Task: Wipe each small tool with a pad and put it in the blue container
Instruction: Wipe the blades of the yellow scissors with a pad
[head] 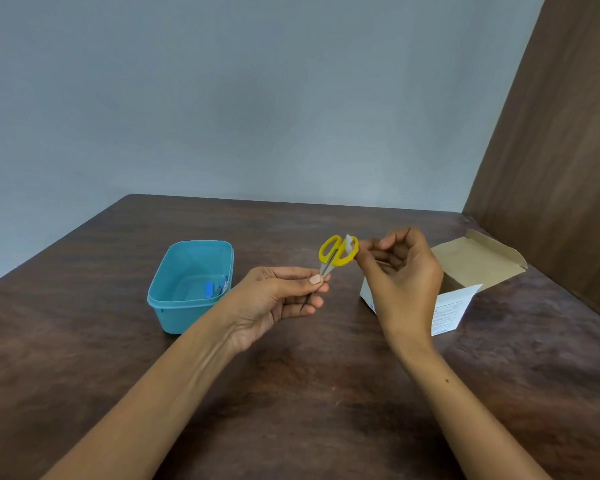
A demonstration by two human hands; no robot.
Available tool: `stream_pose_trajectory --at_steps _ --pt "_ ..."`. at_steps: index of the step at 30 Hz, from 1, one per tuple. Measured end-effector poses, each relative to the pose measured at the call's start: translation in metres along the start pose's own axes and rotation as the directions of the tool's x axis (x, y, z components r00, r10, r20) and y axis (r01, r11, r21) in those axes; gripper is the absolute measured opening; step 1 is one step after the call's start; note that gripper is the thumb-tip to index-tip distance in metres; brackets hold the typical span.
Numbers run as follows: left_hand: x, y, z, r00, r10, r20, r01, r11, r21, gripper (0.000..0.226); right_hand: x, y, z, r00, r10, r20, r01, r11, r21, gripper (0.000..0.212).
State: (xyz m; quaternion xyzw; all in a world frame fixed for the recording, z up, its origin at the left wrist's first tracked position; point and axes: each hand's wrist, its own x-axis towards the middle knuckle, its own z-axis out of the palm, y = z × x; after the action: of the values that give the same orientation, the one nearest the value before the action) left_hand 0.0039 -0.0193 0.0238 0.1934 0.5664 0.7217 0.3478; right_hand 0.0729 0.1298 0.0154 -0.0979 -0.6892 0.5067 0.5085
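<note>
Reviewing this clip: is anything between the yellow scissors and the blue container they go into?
Nothing visible. The left hand holds the scissors by the blades, above the table, just right of the open blue container. The right hand with the pad is on the far side.

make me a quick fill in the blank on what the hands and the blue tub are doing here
1. The left hand grips the scissors by the ____ end, handles up.
2. The scissor handles are ____ in colour.
3. The right hand presses a small white pad against the scissors' ____.
4. The cardboard box behind the right hand has its lid ____.

Missing words: blade; yellow; handles; open
</note>
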Motion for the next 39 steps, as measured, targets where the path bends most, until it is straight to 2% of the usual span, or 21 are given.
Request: stream_pose_trajectory --at_steps 5,9,14,19,23,30,35,39 --pt "0.000 -0.001 -0.003 0.997 0.054 -0.048 -0.050 0.995 0.085 0.015 0.008 0.007 -0.004 0.993 -0.117 0.003 0.116 0.982 -0.146 0.015" --pt "-0.001 -0.003 -0.001 0.989 0.116 -0.093 -0.095 0.974 0.207 0.013 0.012 0.011 -0.005 0.958 -0.203 0.204 0.250 0.939 -0.236 0.020" --pt "0.000 -0.002 -0.005 0.977 0.169 -0.127 -0.121 0.940 0.319 0.014 0.018 0.009 -0.011 0.908 -0.171 0.383 0.247 0.956 -0.160 0.021" --pt "0.001 -0.002 -0.005 0.976 0.163 -0.142 -0.105 0.933 0.345 0.014 0.022 0.009 -0.014 0.889 -0.074 0.451 0.159 0.975 -0.152 0.026" --pt "0.002 -0.004 -0.004 0.974 0.162 -0.157 -0.102 0.938 0.332 0.013 0.022 0.010 -0.014 0.894 -0.023 0.448 0.099 0.985 -0.145 0.027" --pt "0.004 -0.006 -0.005 0.967 0.166 -0.195 -0.114 0.961 0.254 0.011 0.020 0.010 -0.011 0.936 -0.012 0.351 0.061 0.990 -0.130 0.032" --pt "0.004 -0.006 -0.003 0.966 0.155 -0.208 -0.124 0.980 0.154 0.009 0.014 0.011 -0.007 0.961 0.012 0.277 0.016 0.995 -0.098 0.026" --pt "0.004 -0.005 -0.002 0.972 0.125 -0.201 -0.116 0.992 0.056 0.010 0.004 0.010 0.001 0.954 0.027 0.299 0.002 0.996 -0.094 0.023"
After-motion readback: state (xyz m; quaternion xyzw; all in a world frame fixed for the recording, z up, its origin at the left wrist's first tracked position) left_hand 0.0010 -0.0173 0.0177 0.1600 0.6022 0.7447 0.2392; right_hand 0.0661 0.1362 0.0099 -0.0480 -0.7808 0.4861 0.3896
